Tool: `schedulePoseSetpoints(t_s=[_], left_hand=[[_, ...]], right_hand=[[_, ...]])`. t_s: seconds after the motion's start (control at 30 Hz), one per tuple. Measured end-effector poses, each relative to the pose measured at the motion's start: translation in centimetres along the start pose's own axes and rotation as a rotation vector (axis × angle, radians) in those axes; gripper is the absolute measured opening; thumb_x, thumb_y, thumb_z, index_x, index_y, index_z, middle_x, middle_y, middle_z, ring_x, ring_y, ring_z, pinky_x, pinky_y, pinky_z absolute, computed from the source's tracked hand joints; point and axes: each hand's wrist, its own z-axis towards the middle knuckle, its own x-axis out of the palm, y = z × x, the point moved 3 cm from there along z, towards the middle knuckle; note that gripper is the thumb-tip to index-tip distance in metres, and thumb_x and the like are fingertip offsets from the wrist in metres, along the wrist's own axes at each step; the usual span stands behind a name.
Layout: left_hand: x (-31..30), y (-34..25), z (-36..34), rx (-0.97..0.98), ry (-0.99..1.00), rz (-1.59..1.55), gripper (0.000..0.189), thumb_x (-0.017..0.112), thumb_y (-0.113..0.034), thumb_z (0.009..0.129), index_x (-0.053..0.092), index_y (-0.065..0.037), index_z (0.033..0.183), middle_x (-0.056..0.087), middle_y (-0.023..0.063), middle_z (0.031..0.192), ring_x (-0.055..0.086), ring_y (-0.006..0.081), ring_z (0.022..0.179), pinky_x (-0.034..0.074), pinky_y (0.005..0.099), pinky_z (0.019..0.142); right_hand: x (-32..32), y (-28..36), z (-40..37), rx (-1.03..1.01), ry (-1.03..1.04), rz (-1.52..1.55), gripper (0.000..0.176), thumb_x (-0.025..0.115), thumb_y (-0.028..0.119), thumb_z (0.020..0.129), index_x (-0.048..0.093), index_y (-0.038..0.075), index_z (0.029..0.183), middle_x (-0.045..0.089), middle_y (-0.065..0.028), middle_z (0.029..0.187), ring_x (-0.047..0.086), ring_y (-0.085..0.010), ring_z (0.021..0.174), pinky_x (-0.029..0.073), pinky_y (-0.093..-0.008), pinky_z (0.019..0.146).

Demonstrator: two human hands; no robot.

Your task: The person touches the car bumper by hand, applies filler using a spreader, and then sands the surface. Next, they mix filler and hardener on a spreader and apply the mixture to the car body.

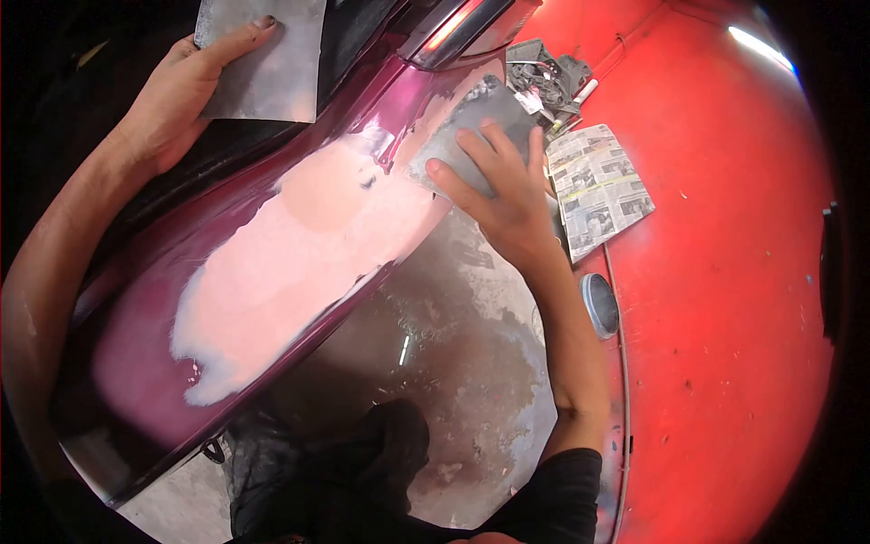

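A purple car panel (145, 349) runs diagonally across the view, with a large pale pink patch of filler (263, 281) on it. At the upper left, my left hand (181, 104) grips a flat grey rectangular plate (276, 77), its thumb across the top face. My right hand (498, 190) is on a second thin grey sheet (453, 136), fingers spread over its upper face. That sheet lies at the upper right end of the pink patch, a whitish smear along its far edge. What is under it is hidden.
A red surface (725, 245) fills the right side. Near it are a folded newspaper (598, 190), a round metal tin (599, 306) and a dark heap of odds and ends (548, 77). A car light (462, 32) is at the top. The stained concrete floor (453, 335) shows below the panel.
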Motion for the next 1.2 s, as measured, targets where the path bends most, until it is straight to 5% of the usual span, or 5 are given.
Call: schedulePoseSetpoints(t_s=[0.37, 0.9, 0.97, 1.07, 1.2], left_hand=[[-0.2, 0.3, 0.1, -0.011, -0.063, 0.059, 0.043, 0.068, -0.037, 0.091, 0.062, -0.002, 0.114, 0.068, 0.0063, 0.099, 0.067, 0.0122, 0.086, 0.055, 0.0276, 0.08], [-0.5, 0.3, 0.4, -0.013, -0.017, 0.062, 0.041, 0.068, -0.036, 0.092, 0.063, -0.001, 0.113, 0.069, 0.0052, 0.098, 0.067, 0.0119, 0.085, 0.054, 0.0276, 0.078], [-0.2, 0.3, 0.4, -0.003, 0.015, 0.043, 0.04, 0.066, -0.035, 0.093, 0.064, -0.002, 0.116, 0.069, 0.0054, 0.105, 0.067, 0.0143, 0.094, 0.052, 0.0297, 0.086], [0.4, 0.0, 0.1, 0.015, 0.072, -0.019, 0.039, 0.065, -0.033, 0.093, 0.066, -0.001, 0.116, 0.07, 0.0053, 0.107, 0.067, 0.0152, 0.097, 0.051, 0.0299, 0.089], [2.1, -1.0, -1.3, 0.032, 0.119, -0.059, 0.038, 0.065, -0.031, 0.094, 0.066, 0.003, 0.109, 0.07, 0.0079, 0.099, 0.068, 0.0147, 0.086, 0.054, 0.0304, 0.081]], right_hand=[[3.1, 0.1, 0.1, -0.013, -0.133, 0.062, 0.048, 0.053, 0.014, 0.088, 0.056, 0.028, 0.133, 0.047, -0.0114, 0.14, 0.045, -0.0356, 0.129, 0.028, -0.07, 0.103], [-0.2, -0.9, 0.2, -0.068, 0.202, 0.061, 0.048, 0.055, 0.009, 0.086, 0.06, 0.029, 0.128, 0.051, -0.0095, 0.136, 0.048, -0.0338, 0.127, 0.033, -0.0669, 0.104], [-1.7, -0.8, 0.7, -0.065, 0.23, -0.009, 0.048, 0.056, 0.006, 0.084, 0.062, 0.03, 0.126, 0.054, -0.0087, 0.133, 0.051, -0.0324, 0.124, 0.034, -0.0671, 0.104], [-2.8, -1.0, 0.3, 0.14, 0.111, -0.004, 0.055, 0.055, -0.006, 0.081, 0.062, 0.022, 0.127, 0.059, -0.0106, 0.128, 0.056, -0.0308, 0.12, 0.037, -0.0551, 0.107], [-6.3, 0.7, 1.0, 0.478, -0.391, 0.573, 0.061, 0.046, -0.015, 0.077, 0.056, 0.007, 0.133, 0.06, -0.0159, 0.128, 0.058, -0.032, 0.119, 0.038, -0.037, 0.107]])
